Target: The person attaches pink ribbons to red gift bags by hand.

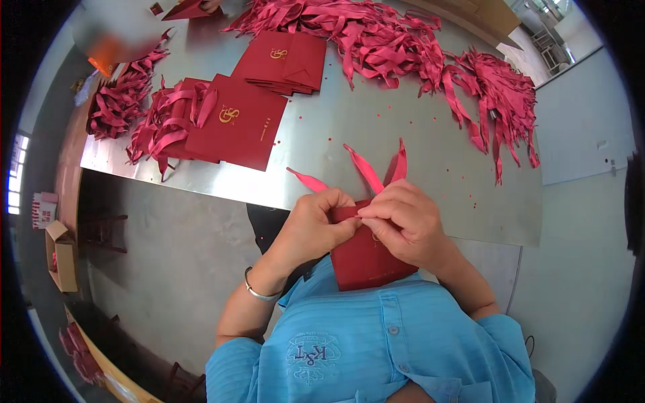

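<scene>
A small red paper bag (368,258) with gold print rests against the blue shirt at the table's front edge. My left hand (316,225) is closed on the bag's upper left edge. Against the same top edge, my right hand (406,221) pinches with thumb and forefinger; what lies between those fingertips is too small to make out. Pink ribbon ends (363,168) stick up and away behind the hands, lying over the metal table (322,144).
Stacked red bags (285,60) and a flat red bag (238,121) lie at the left. A large ribbon heap (383,43) covers the back, with ribbon bundles (500,94) at the right and left. Part of another person's hand (211,6) shows at the top.
</scene>
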### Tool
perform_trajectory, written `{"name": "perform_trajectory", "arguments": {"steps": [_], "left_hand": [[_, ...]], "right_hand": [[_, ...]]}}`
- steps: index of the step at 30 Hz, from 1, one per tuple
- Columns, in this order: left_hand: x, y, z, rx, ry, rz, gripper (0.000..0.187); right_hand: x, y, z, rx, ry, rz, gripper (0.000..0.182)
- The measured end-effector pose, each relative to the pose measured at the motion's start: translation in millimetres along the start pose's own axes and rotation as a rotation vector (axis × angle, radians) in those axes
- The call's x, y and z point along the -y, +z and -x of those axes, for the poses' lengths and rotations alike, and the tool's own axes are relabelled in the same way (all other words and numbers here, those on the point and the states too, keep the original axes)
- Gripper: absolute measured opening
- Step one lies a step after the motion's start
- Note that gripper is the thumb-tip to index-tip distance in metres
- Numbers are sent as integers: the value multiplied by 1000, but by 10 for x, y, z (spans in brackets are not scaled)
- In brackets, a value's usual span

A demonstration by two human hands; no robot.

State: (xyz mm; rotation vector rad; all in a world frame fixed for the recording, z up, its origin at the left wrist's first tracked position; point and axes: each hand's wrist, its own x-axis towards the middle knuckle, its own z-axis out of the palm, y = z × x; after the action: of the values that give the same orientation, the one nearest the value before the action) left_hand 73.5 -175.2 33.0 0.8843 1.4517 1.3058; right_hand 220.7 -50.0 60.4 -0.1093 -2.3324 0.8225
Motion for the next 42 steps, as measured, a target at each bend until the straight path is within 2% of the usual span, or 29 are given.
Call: {"name": "perform_trajectory", "arguments": {"steps": [2, 5, 7, 10, 19, 31, 42], "left_hand": [[21, -13, -2, 4, -17, 15, 10], [32, -52, -5, 7, 79, 6, 12], [-142, -118, 26, 82, -79, 37, 12], [-108, -143, 6, 118, -95, 99, 12], [-72, -141, -21, 125, -90, 95, 11], [-72, -158, -28, 104, -97, 45, 12], [-49, -137, -47, 110, -96, 43, 12]], "right_hand": [[-17, 35, 24, 4, -30, 17, 18], [-47, 48, 48, 15, -52, 65, 20], [-62, 52, 65, -1, -48, 89, 20], [-48, 61, 63, -4, -73, 127, 20], [-1, 45, 61, 11, -131, 268, 22], [21, 49, 29, -61, -149, 222, 21], [-11, 87, 83, -18, -138, 297, 20]]}}
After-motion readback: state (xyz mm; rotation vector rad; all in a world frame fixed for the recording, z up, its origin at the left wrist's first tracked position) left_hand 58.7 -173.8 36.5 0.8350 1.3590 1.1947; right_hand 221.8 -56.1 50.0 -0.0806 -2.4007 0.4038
